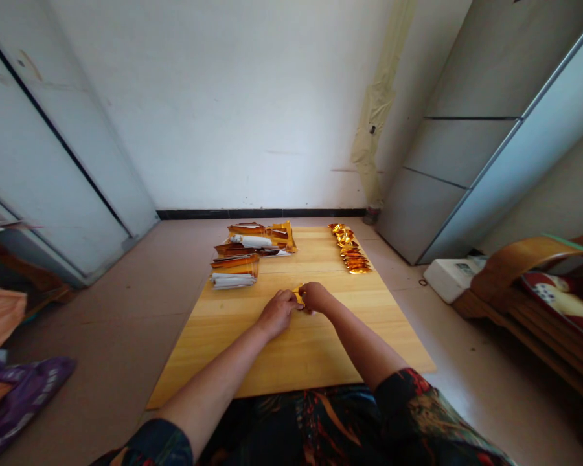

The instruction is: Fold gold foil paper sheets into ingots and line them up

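On a light wooden table (pixel 252 362), my left hand (pixel 278 313) and my right hand (pixel 317 298) are close together. Between them shows a small piece of shiny gold foil (pixel 297 296), which the fingers of both hands pinch; most of it is hidden. Beyond my left hand lies a bundle of flat orange-brown and white packets (pixel 234 272). Behind it is another pile of gold-brown packets (pixel 260 239) with a white roll-like piece on it. A row of crumpled, shiny gold foil pieces (pixel 352 249) runs along the table's far right side.
A white wall (pixel 247 116) stands beyond the table. To the right are a tall grey refrigerator (pixel 447 149), a white box (pixel 451 279) on the floor and a wooden seat (pixel 529 310). A purple bag (pixel 34 395) lies at the left.
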Demonstrator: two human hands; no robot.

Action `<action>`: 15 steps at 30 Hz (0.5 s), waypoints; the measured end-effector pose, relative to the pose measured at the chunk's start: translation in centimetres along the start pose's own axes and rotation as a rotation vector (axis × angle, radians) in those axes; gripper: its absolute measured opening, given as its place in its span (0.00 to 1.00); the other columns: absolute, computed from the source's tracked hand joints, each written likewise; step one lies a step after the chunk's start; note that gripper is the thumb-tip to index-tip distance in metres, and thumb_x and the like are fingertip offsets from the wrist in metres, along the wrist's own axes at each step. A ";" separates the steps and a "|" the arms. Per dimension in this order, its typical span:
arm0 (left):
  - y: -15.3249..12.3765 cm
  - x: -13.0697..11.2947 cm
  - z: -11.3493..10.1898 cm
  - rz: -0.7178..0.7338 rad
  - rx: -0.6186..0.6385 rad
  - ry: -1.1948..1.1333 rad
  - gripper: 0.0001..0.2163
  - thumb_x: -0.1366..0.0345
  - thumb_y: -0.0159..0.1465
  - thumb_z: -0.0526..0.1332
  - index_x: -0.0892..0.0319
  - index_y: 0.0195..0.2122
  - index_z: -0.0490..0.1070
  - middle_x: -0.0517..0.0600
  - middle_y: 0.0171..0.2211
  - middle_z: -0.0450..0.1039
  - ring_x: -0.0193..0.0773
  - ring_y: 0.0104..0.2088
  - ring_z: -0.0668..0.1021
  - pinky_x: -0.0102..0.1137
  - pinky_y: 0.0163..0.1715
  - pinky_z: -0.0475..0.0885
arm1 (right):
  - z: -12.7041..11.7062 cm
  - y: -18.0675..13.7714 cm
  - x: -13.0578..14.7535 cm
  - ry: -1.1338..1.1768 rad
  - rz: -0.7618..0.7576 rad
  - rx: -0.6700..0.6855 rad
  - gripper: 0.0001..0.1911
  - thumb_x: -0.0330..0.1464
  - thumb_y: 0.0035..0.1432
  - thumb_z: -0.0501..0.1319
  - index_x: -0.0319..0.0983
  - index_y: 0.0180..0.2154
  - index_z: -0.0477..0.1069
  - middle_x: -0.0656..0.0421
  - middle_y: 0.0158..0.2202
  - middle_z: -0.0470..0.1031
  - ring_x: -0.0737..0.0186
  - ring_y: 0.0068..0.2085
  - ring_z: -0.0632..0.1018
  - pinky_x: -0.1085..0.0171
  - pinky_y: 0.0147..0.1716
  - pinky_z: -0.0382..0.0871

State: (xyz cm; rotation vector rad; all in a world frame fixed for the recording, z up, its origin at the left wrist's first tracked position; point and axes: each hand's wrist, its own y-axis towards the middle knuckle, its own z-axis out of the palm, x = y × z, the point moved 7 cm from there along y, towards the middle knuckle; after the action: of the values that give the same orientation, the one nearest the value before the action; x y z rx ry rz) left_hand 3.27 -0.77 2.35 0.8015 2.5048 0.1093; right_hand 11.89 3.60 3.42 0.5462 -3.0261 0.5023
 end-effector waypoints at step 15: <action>0.9 0.3 -1.0 0.178 0.213 0.106 0.22 0.77 0.53 0.56 0.49 0.44 0.75 0.47 0.53 0.69 0.40 0.52 0.71 0.35 0.53 0.66 | 0.1 -0.9 0.4 0.031 0.066 -0.120 0.16 0.35 0.55 0.61 0.38 0.45 0.74 0.48 0.44 0.74 0.56 0.43 0.77 0.65 0.41 0.69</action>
State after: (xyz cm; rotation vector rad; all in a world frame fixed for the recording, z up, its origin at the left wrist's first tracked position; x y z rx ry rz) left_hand 3.03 0.19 3.30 1.1326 2.5694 -0.0574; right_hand 11.86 2.61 3.69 0.4296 -3.0279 0.3255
